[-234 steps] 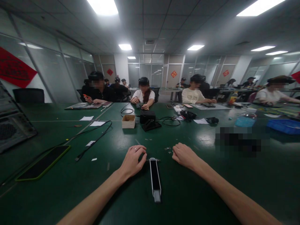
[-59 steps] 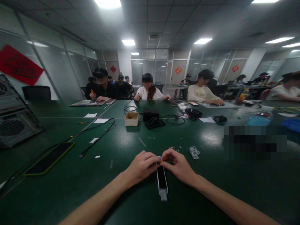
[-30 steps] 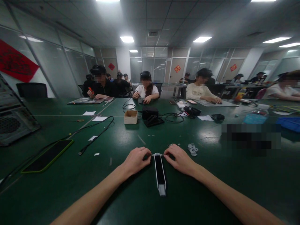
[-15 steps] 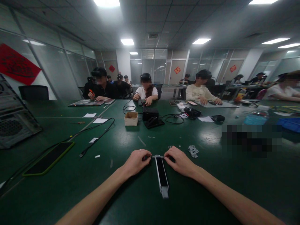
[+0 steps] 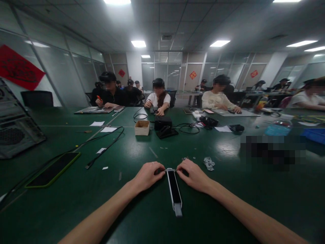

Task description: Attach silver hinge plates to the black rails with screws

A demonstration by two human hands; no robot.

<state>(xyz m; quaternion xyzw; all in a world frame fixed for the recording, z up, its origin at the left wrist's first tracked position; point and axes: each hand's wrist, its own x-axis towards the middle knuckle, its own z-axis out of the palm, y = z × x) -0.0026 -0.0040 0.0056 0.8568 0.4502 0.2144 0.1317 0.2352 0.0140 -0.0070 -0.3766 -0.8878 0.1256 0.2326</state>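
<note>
Looking down from the head view, you see two hands near the lower middle of the frame, on a green surface (image 5: 137, 213). Between them, just below the middle of the frame, lies a long black strip (image 5: 174, 189) with a white rim and a grey end pointing to the bottom of the frame. A thin bar (image 5: 175, 170) goes across its top end. The left hand (image 5: 149, 174) pinches one end of the bar with its thumb and fingers, and the right hand (image 5: 194, 174) pinches the other end. The tips are too small to see well. Just past the right hand is a little heap of grey bits (image 5: 209, 163), with a tiny ring (image 5: 194, 158) near it. A small open box (image 5: 142, 132) and a black block (image 5: 163, 122) are in the middle. At the left are a black pad (image 5: 53, 169) with a green edge and a big metal case (image 5: 20, 128). A blue tray (image 5: 315, 135) is at the right edge.
</note>
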